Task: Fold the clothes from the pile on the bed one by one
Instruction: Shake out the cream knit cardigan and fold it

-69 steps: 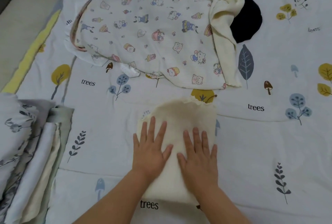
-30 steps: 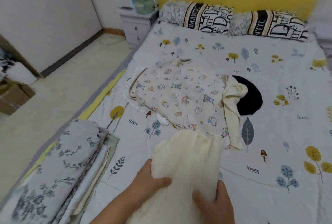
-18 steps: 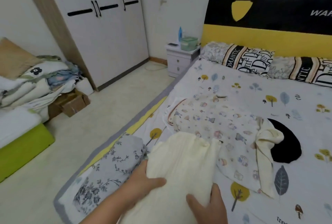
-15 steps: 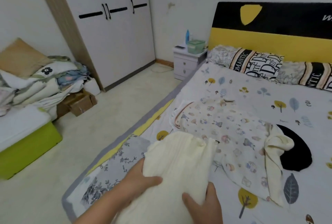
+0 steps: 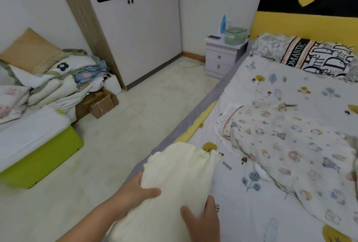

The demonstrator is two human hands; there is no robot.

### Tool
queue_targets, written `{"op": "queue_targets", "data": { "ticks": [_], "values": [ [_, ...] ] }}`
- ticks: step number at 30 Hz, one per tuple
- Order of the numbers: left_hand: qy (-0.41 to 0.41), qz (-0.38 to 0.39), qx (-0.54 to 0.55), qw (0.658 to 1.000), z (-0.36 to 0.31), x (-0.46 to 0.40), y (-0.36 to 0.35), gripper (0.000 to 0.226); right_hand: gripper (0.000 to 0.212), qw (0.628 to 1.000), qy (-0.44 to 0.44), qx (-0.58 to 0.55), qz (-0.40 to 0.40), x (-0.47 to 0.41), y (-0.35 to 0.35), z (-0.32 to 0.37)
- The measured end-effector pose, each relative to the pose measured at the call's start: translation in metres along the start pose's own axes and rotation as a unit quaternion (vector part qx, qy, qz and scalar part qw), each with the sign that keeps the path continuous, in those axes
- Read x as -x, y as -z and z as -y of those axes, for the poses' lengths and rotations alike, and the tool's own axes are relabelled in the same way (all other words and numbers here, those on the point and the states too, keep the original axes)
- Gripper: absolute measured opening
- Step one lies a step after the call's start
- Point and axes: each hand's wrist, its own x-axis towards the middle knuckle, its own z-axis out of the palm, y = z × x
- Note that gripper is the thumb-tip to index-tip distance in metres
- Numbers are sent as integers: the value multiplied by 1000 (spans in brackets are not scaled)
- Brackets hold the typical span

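The folded cream garment (image 5: 180, 179) is being held by both hands, the left hand (image 5: 135, 191) gripping its 9 o'clock edge, the right hand (image 5: 201, 220) its 5 o'clock corner. It is being carried further toward 9 o'clock than half a second ago, past the bed (image 5: 271, 212) edge, away from the cartoon-print garment (image 5: 286, 144) at 3 o'clock.

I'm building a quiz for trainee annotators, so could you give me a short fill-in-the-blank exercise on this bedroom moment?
1. Both hands, left hand and right hand, hold a folded ____-coloured garment.
2. The cartoon-print garment lies unfolded on the ____.
3. The nightstand stands between the wardrobe and the ____.
4. The headboard is black and ____.

Missing words: cream; bed; bed; yellow
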Motion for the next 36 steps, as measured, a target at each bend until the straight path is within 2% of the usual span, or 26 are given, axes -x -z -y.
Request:
{"op": "queue_targets", "data": {
  "ticks": [4,6,10,14,16,18,19,20,21,22,23,24,26,28,30,32,34,36],
  "values": [
    [18,13,4,1000,26,-42,26,64,60,1000,-19,-4,3,-28,-40,-17],
    [32,21,-6,999,39,-61,33,69,62,1000,-27,-8,2,-39,-53,-28],
    [64,36,-42,996,64,-89,34,65,61,998,-58,-23,-2,-56,-66,-55],
    [101,22,-39,994,86,-102,30,66,51,993,-111,-19,-23,-66,-69,-75],
    [103,15,-45,994,89,-103,27,69,62,992,-121,10,-44,-68,-67,-77],
    [66,-28,-111,991,89,-102,23,84,79,989,-107,57,-81,-67,-67,-74],
    [23,-75,-183,980,88,-100,21,91,84,987,-88,94,-100,-65,-68,-69],
    [-44,-132,-273,952,86,-97,18,92,82,982,-52,140,-116,-63,-70,-61],
    [-132,-179,-357,907,85,-94,15,85,75,970,7,208,-129,-60,-73,-54],
    [-219,-198,-416,860,85,-93,12,74,67,941,82,292,-149,-59,-77,-50],
    [-282,-185,-459,822,85,-92,9,65,65,910,139,355,-163,-59,-83,-50],
    [-319,-150,-503,789,87,-91,5,58,66,897,148,394,-138,-58,-89,-48],
    [-329,-78,-572,748,96,-94,3,52,70,882,129,449,-66,-60,-95,-50],
    [-295,-34,-581,758,106,-98,5,53,86,883,69,464,8,-70,-97,-63],
    [-264,-10,-567,780,115,-103,7,56,79,883,40,466,44,-80,-96,-83],
    [-242,9,-547,801,122,-109,8,68,77,886,48,459,40,-84,-99,-88],
    [-217,14,-556,802,126,-115,10,76,76,887,47,457,46,-84,-100,-84],
    [-184,31,-587,788,123,-117,13,76,72,885,53,458,58,-83,-98,-79]
  ]
}}
